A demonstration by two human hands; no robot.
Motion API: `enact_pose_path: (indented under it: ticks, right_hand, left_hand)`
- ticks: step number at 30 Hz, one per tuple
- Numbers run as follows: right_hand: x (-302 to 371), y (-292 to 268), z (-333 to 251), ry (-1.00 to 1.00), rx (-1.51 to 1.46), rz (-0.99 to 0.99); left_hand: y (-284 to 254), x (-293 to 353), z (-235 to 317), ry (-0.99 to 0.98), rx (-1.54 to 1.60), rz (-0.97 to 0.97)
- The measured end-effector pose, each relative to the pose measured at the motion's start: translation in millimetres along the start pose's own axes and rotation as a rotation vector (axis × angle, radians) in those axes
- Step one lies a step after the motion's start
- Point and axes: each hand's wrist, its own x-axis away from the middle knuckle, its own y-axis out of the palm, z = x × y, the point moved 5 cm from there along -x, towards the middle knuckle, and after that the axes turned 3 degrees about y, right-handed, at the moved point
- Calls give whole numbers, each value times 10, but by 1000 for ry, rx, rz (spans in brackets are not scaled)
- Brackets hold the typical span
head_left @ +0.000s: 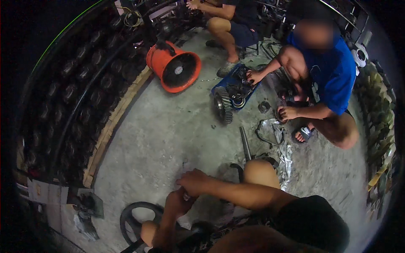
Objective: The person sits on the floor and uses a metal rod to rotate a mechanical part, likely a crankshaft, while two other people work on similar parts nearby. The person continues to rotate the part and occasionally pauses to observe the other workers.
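Observation:
My right hand (194,182) and my left hand (179,203) meet over the concrete floor (139,156) at the lower middle. The fingers of both are curled closed. Between them shows a small pale bit (186,196), too small to name. The right hand sits slightly beyond the left one and overlaps it. Beside my left forearm, a black steering wheel-like ring (126,216) lies low at the left. A bare metal shaft (244,143) rests on the floor to the right of my hands, near my knee (261,173).
A co-worker in a blue shirt (335,71) squats at the right, hands on parts by a blue tray (249,93) and a large toothed gear (224,105). An orange blower (185,82) stands far left of them. Silver foil (285,162) lies right. Another person (242,25) sits behind.

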Motion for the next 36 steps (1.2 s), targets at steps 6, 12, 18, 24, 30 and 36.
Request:
enact_pose_path:
  ticks: [6, 12, 18, 24, 30, 36]
  right_hand:
    - [-44, -7, -17, -2, -32, -63]
    - [-26, -6, 22, -31, -45, 26]
    - [-36, -4, 12, -15, -92, 23]
    - [-16, 0, 1, -43, -53, 69]
    - [-20, -39, 0, 12, -67, -39]
    - [-20, -68, -1, 8, -67, -43]
  left_hand:
    - [-26, 18, -19, 29, 22, 35]
    - [-39, -11, 4, 5, -57, -2]
    - [-39, -1, -43, -5, -4, -14]
    - [-34, 16, -21, -12, -42, -33]
    - [-54, -3, 4, -98, 0, -78]
    - [14, -30, -100, -56, -16, -75]
